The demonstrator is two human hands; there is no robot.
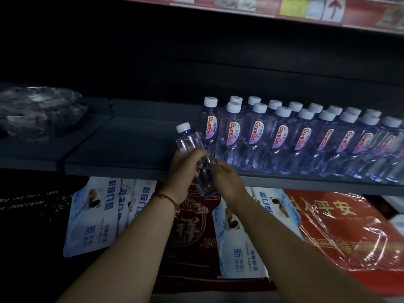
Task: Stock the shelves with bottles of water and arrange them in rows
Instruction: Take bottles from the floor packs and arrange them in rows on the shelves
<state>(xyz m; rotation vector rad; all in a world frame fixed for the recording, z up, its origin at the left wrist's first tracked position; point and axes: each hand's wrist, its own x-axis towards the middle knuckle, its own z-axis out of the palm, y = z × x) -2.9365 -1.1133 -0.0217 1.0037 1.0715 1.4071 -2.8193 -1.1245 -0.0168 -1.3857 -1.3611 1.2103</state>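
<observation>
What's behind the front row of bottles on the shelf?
A second row of bottles stands behind the front row; mostly their white caps show, their bodies largely covered. Anything further back is hidden in shadow.

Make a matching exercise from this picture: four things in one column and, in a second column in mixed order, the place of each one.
Things:
1. held water bottle
2. row of water bottles
3. crumpled plastic wrap
4. red string bracelet

Places:
A. on the left wrist
B. standing on the right part of the shelf
C. tilted in both hands, left hand and right hand, at the shelf's front edge
D. lying at the shelf's left end

Pairs: 1-C, 2-B, 3-D, 4-A
</observation>
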